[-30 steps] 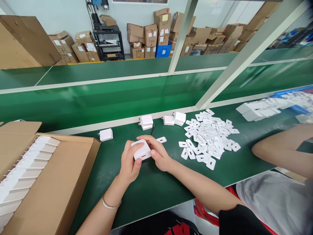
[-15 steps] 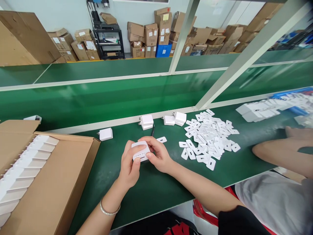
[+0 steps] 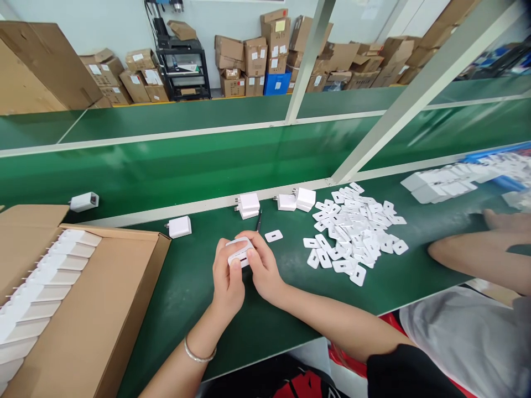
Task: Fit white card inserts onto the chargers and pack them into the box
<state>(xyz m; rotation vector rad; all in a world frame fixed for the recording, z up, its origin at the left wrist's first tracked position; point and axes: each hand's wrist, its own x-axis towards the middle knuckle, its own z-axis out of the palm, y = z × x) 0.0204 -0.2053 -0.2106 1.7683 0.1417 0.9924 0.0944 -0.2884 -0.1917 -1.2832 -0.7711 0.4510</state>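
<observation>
Both hands are closed around a white charger [image 3: 240, 253] above the green table. My left hand [image 3: 227, 279] wraps its left side, with the thumb at the near edge. My right hand [image 3: 265, 268] grips the other side, its thumb pressing on the charger's near face. Fingers cover much of the charger. Just beyond my right hand lie a single white slotted cover plate [image 3: 274, 236] and a thin dark tool [image 3: 259, 221], partly hidden. To the right spreads a loose heap of similar white plates [image 3: 352, 232].
White plug chargers [image 3: 248, 205] stand along the back rail, another charger [image 3: 180, 226] farther left. An open cardboard box [image 3: 136, 298] holding a row of chargers fills the left. At right are a co-worker's arm [image 3: 473, 251] and stacked white pieces [image 3: 435, 185]. A slanted post [image 3: 385, 135] rises behind.
My right thumb has shifted up onto the charger, and both hands have drawn closer together around it. A charger beyond the cardboard box has moved right, into fuller view.
</observation>
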